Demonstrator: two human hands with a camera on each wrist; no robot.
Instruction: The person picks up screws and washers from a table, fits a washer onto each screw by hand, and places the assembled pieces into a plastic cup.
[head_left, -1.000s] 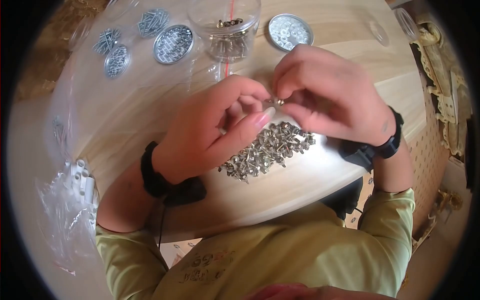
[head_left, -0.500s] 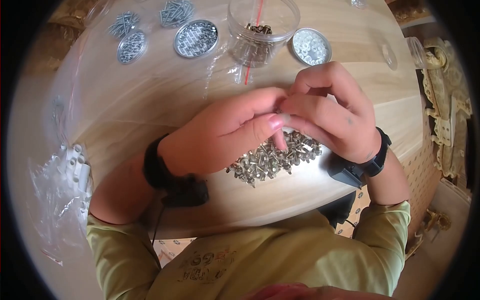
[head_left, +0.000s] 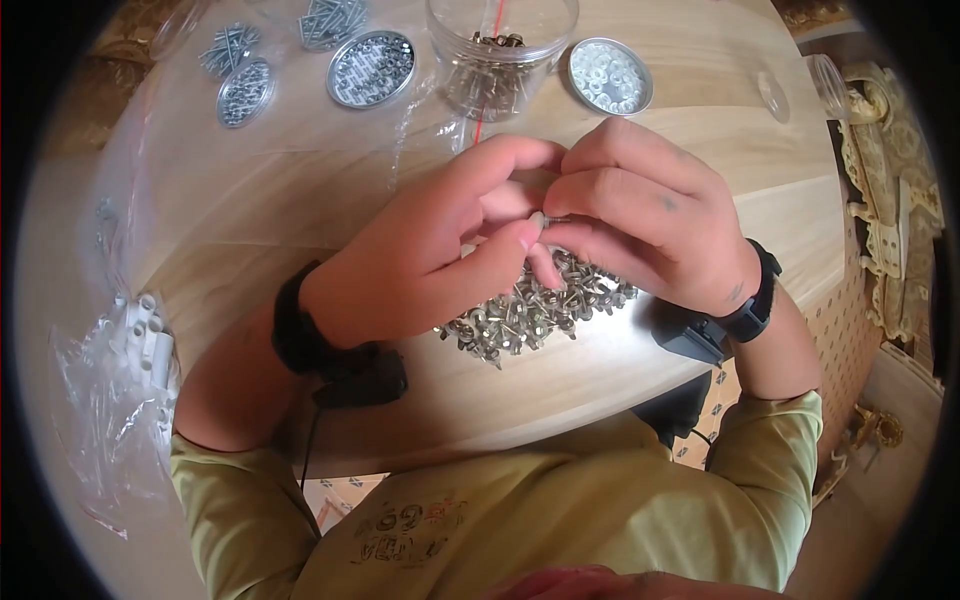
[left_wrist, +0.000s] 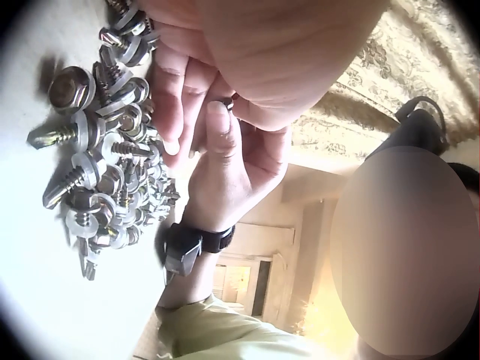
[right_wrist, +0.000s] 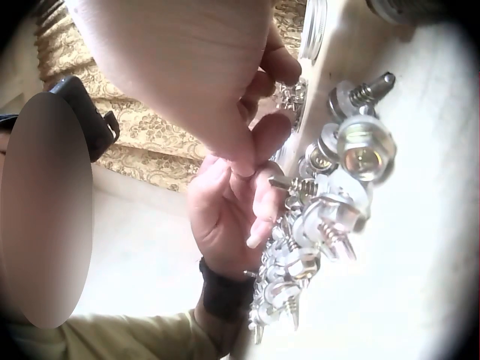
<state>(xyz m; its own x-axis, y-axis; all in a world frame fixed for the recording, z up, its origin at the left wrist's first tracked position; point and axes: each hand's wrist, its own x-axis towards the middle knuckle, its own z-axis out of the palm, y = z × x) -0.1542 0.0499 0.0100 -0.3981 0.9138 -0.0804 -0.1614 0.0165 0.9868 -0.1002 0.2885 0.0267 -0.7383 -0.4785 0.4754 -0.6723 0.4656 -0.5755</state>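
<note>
Above a pile of metal screws with washers [head_left: 520, 318], the left hand [head_left: 420, 245] pinches a small screw [head_left: 541, 219] between thumb and fingers. From the other side the right hand [head_left: 655, 215] meets it, its thumb and index fingertips at the screw's thin end. In the left wrist view the pile [left_wrist: 124, 161] lies beside the hands, and a dark bit of hardware [left_wrist: 227, 101] shows at a thumb tip. The right wrist view has the fingertips of both hands together, close to the heaped screws [right_wrist: 330, 214]; what they hold is hidden there.
Behind the hands stands a clear tub [head_left: 495, 85] with screws inside. Round lids hold small metal parts [head_left: 371, 69] and pale washers [head_left: 610, 77]. Long screws [head_left: 333, 22] lie at the back left; a plastic bag with white tubes [head_left: 150, 345] is at the left.
The hands have shifted slightly, first coming together so that their fingertips hid the small piece, then parting a little so that it shows again. The head view has shifted too.
</note>
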